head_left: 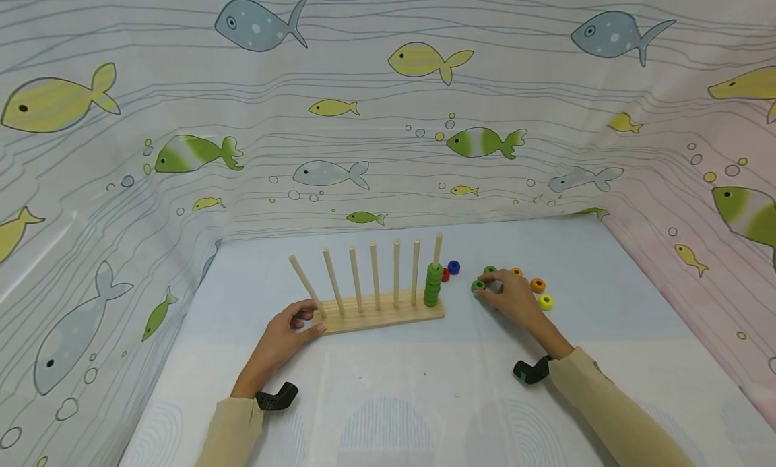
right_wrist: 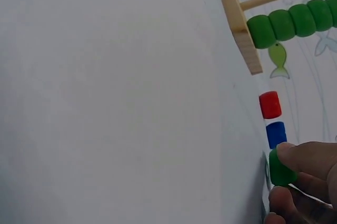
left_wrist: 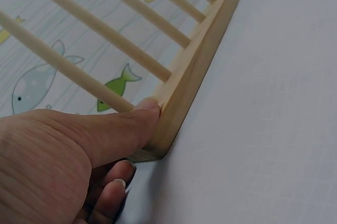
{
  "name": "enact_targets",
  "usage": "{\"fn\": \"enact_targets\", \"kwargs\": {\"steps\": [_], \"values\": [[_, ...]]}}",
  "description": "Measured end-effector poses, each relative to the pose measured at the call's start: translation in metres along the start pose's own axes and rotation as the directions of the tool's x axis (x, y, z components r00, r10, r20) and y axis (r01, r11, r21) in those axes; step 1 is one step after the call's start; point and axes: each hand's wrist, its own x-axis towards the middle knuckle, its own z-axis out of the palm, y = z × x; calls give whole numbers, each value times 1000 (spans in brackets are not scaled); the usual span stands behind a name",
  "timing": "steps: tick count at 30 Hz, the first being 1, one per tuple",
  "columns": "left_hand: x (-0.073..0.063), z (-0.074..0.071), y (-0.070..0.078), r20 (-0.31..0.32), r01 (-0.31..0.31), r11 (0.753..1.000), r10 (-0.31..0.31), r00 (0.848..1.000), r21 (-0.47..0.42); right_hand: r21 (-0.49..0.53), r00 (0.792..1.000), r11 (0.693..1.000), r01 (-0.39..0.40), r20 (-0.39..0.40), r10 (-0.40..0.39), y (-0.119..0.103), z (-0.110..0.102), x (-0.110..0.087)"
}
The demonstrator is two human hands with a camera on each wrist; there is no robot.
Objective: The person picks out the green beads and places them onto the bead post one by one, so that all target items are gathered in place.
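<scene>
A wooden peg rack (head_left: 382, 321) with several upright pegs stands on the table. Its rightmost peg carries a stack of green beads (head_left: 433, 285); the other pegs are bare. My left hand (head_left: 285, 335) grips the rack's left end, the thumb (left_wrist: 142, 116) lying on the base beside the leftmost peg. To the right of the rack, my right hand (head_left: 516, 300) pinches a green bead (right_wrist: 281, 169) between thumb and fingers, low over the table. Another green bead (head_left: 490, 270) lies just behind those fingertips.
A red bead (head_left: 445, 275) and a blue bead (head_left: 454, 267) lie by the rack's right end. Orange beads (head_left: 537, 286) and a yellow bead (head_left: 546, 302) lie around the right hand. A fish-patterned sheet (head_left: 376, 137) rises behind and at both sides.
</scene>
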Motion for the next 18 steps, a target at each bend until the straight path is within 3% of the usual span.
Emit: {"fn": "enact_targets", "kwargs": {"steps": [9,18], "values": [[1,0,0,-3,-6,1000,6,1000,11,27,998,998,-56,-15,56,-3,-3,0],[2,1,0,-4,-8,1000,8,1000,11,33,998,999,-26,-55,28,-11,-7,-5]]}}
